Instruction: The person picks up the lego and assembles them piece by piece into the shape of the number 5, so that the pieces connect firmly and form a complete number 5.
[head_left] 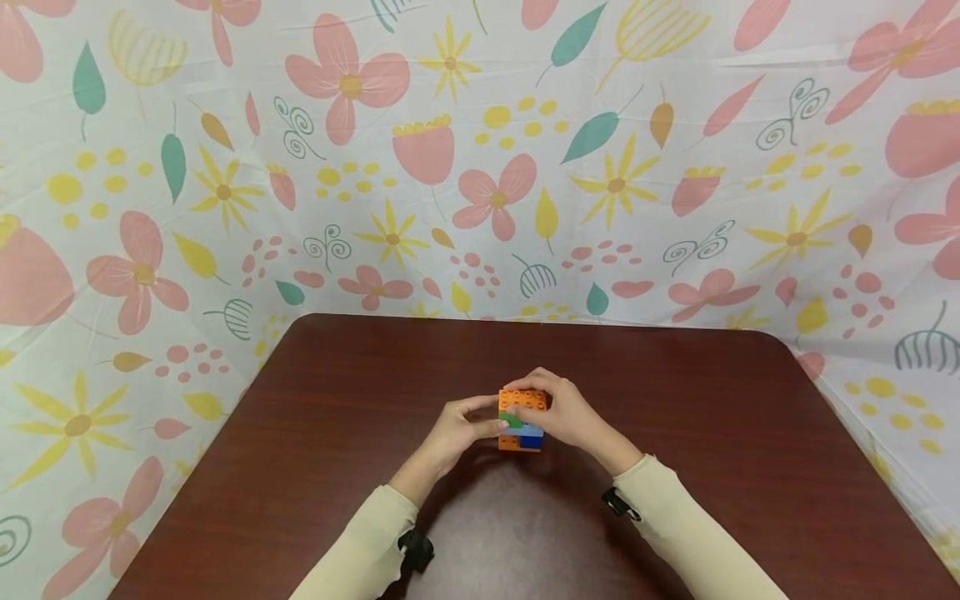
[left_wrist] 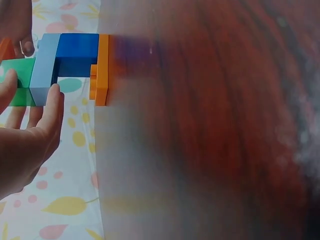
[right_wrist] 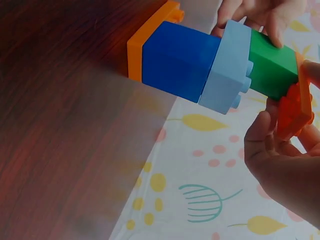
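Note:
A small tower of toy building bricks stands on the table. At its bottom is an orange plate [right_wrist: 135,60], with a dark blue brick [right_wrist: 177,62] on one end of it. A light blue brick [right_wrist: 225,70] lies across that, and a green brick [right_wrist: 272,65] sits above. An orange studded plate [head_left: 522,399] tops the tower, overhanging the green brick in the right wrist view. My left hand [head_left: 450,433] holds the tower at the green brick, one finger by the light blue one. My right hand [head_left: 573,412] grips the top orange plate between thumb and fingers.
The dark brown table [head_left: 337,467] reaches back to a floral-patterned cloth [head_left: 495,200] hanging behind it and along the sides. Black wrist cameras [head_left: 416,550] sit at the cuffs of both light sleeves.

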